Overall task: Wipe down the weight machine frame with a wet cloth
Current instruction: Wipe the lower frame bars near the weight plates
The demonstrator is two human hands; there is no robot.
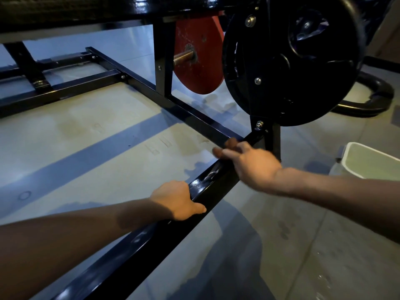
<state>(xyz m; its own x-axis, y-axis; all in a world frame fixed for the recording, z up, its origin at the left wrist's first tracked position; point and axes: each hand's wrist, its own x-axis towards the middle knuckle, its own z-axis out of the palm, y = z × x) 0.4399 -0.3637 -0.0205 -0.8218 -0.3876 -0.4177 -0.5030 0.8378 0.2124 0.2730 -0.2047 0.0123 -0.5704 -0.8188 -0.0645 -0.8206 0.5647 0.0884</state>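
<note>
left hand (179,200) gripping glossy black steel base rail (207,180), right hand (249,163) blurred, fingers loosely spread on rail, no obj held, white plastic bucket (368,163) nr.

You are in a gym. You can see a black weight machine frame (194,118) sitting on a smooth gray floor (86,148), with a big black weight plate (292,61) and a red weight plate (197,55) on it.

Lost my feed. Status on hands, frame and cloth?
Left hand grips the frame rail. Right hand rests on it near the black plate, blurred. No cloth seen. White bin at right.
</note>
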